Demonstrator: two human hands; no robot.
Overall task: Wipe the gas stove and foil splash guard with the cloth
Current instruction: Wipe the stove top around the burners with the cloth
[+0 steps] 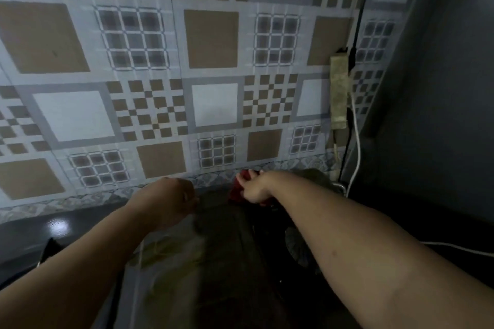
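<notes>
Nearest me both forearms reach forward over a dim, crinkled surface that I take to be the foil splash guard [171,251], lying or leaning low at the left of the stove [240,243], which is so dark that I can make out little of its top. A bright glare sits on the dark counter [57,224] at the near left. Further in, my left hand [171,197] is curled over the far edge of the foil, fingers together; whether it actually grips that edge I cannot tell. To its right my right hand [252,185] is clamped on the red cloth [239,188], pressing it down at the far back of the stove, just below the patterned wall tiles [211,67]. At the far right a power strip [340,88] hangs on the wall with a white cable [357,147] trailing down. I judge the wiping to be under way at the back edge; in this light I cannot see which parts are already clean, so most of the stove and foil may remain.
</notes>
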